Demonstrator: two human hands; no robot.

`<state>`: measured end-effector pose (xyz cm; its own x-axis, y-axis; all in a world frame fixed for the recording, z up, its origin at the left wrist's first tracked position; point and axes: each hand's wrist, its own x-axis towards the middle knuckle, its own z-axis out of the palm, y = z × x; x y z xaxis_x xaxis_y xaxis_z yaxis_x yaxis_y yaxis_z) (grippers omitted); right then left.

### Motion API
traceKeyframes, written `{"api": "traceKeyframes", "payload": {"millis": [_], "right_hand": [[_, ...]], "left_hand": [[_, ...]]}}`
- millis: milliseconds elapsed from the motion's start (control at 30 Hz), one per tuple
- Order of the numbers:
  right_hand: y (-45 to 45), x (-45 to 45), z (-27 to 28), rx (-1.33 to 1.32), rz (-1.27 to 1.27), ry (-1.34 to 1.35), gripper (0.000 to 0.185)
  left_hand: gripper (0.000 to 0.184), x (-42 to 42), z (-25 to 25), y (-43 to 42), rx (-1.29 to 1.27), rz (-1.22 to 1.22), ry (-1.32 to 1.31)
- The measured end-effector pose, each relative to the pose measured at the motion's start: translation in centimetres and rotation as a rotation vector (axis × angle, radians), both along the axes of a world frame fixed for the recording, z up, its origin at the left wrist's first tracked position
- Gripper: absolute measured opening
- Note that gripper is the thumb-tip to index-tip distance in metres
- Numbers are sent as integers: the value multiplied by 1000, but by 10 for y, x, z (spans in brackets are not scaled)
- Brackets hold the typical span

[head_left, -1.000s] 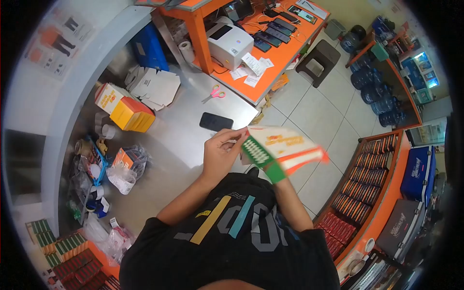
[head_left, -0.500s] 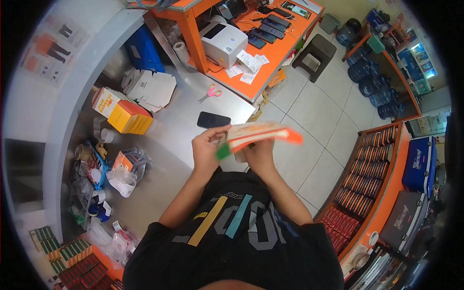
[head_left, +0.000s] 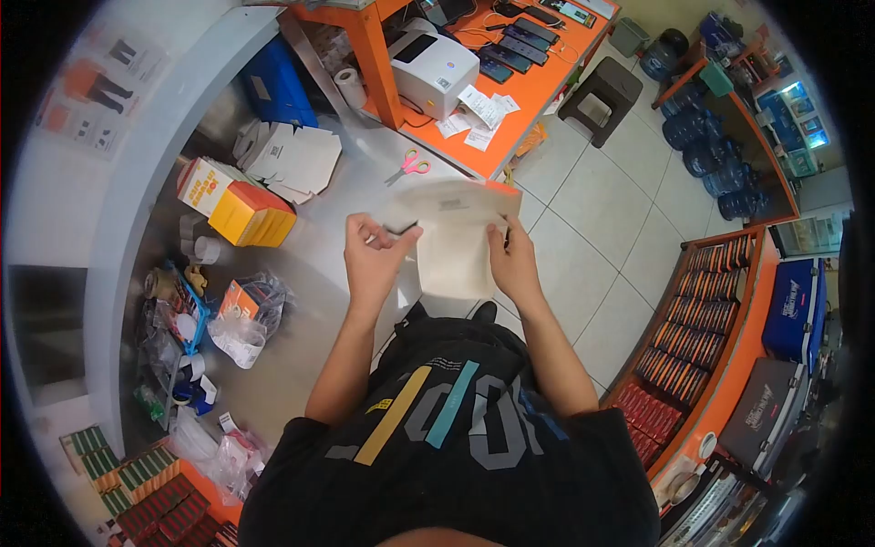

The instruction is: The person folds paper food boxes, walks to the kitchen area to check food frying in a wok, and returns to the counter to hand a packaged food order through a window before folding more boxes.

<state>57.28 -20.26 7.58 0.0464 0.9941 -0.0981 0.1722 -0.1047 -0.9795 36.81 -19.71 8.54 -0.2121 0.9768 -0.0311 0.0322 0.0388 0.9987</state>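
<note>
A cardboard piece (head_left: 456,251) with a plain beige face and an orange corner hangs between my hands in front of my shirt. My left hand (head_left: 375,260) pinches its left edge between thumb and fingers. On its right edge, my right hand (head_left: 512,257) grips it, thumb on the near face. Behind its left part lies a black phone (head_left: 401,227), nearly all hidden. Pink-handled scissors (head_left: 410,167) rest on the metal counter just beyond the cardboard.
A white printer (head_left: 436,73) and several phones stand on the orange table (head_left: 529,100). Yellow and red boxes (head_left: 244,211) and flat white cartons (head_left: 296,164) lie at the left. A dark stool (head_left: 602,100) is on the floor, with shelves of packs (head_left: 697,319) at right.
The cardboard has turned from its printed orange and green side to its plain side and opened out. My hands have moved apart, one at each edge. The phone is now mostly covered.
</note>
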Motion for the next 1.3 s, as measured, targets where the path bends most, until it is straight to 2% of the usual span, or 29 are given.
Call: {"api": "traceKeyframes", "payload": {"millis": [33,100,167,200,233,300,367,433,500,533,567,633,700,767,833,867,967,1067,1200,1267,1300], "right_hand": [[2,-3,4,-41,-96,-282,26],[5,-8,-2,11,-120,-371,23],[-1,-17,-4,44,-129,-457,20],[-2,-23,2,54,-13,-497,20],[-3,-30,9,68,104,-536,20],[-10,-43,15,169,177,-561,26],[-15,-51,10,578,169,-670,30],[-14,-50,9,595,157,-663,32],[-9,-49,11,499,-62,-257,28],[-10,-46,16,262,-191,-64,19],[-8,-40,15,257,-195,-66,19],[0,-28,12,-14,-206,21,17],[-1,-28,17,-26,-213,64,20],[-4,-30,18,55,-112,262,18],[-8,-34,28,42,-81,272,18],[-9,-34,31,34,-37,281,18],[-10,-28,31,35,-17,234,18],[-15,-21,31,104,3,191,18],[-16,-13,31,25,14,265,16],[-16,-11,31,-12,19,316,15],[-17,-10,31,-10,18,317,15]], "left_hand": [[23,-12,-15,-5,-91,13,-19],[25,-16,-19,-8,-179,26,-40],[29,-5,-5,-19,-280,-383,-208],[35,13,4,-17,-167,-368,-261],[35,22,3,-14,-166,-353,-259],[36,31,3,-4,33,-207,-237],[31,28,12,1,48,-126,-201],[24,17,2,8,-71,-152,-334],[22,12,-2,7,-46,-175,-323],[20,12,-5,5,-23,-198,-312],[20,13,-8,3,-27,-201,-314],[26,17,-15,-6,-76,-261,-203],[28,15,-29,-18,16,-289,-114],[30,16,-29,-22,103,-319,-27],[32,16,-24,-23,-153,-289,-447],[33,14,-23,-22,-172,-343,-347],[32,10,-29,-24,-95,-414,-332],[30,15,-12,-23,-162,-370,-345],[29,9,-31,-24,-93,-430,-322],[29,4,-41,-22,185,-513,33],[29,6,-45,-24,186,-515,35]]}}
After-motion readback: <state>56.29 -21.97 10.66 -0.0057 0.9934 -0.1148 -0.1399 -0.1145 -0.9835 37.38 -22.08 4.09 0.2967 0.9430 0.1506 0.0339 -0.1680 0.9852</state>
